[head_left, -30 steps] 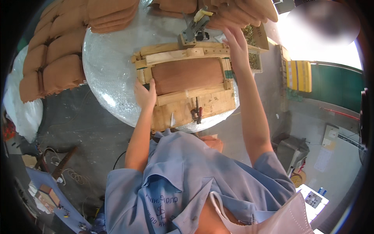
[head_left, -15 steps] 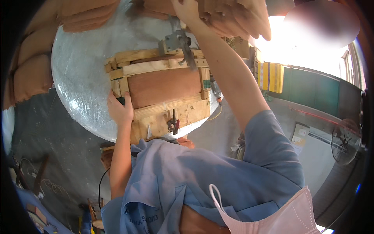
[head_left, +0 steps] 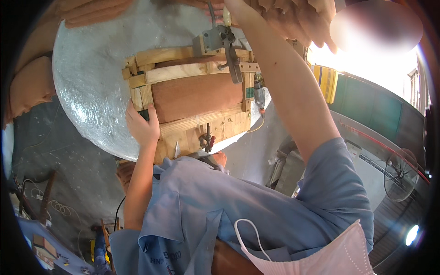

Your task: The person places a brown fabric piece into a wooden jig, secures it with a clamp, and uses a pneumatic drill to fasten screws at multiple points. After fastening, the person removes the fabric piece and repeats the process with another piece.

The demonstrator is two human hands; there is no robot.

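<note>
A wooden frame jig [head_left: 176,73] of pale bars lies on a round, film-wrapped surface [head_left: 87,91]. Inside it sits a smooth brown panel [head_left: 197,98]. My left hand [head_left: 144,126] grips the jig's left side, thumb on the near face and fingers round the outer edge. A metal toggle clamp [head_left: 220,39] is mounted at the jig's far right, its arm reaching toward me over the far bars. My right hand [head_left: 234,5] is at the top edge beside the clamp's pale-gripped handle [head_left: 227,16]; its fingers are cut off from view. A smaller red-handled clamp [head_left: 208,140] stands on the near board.
Stacked brown pieces [head_left: 295,23] lie at the far right, with more brown stacks [head_left: 34,85] at the left. A tool with a hose [head_left: 260,96] hangs by the jig's right side. A yellow box [head_left: 325,82] and a fan [head_left: 400,174] are farther right.
My right hand has moved up toward the far edge and mostly out of the picture, still near the clamp handle. My left hand keeps its hold on the jig. The view has shifted slightly.
</note>
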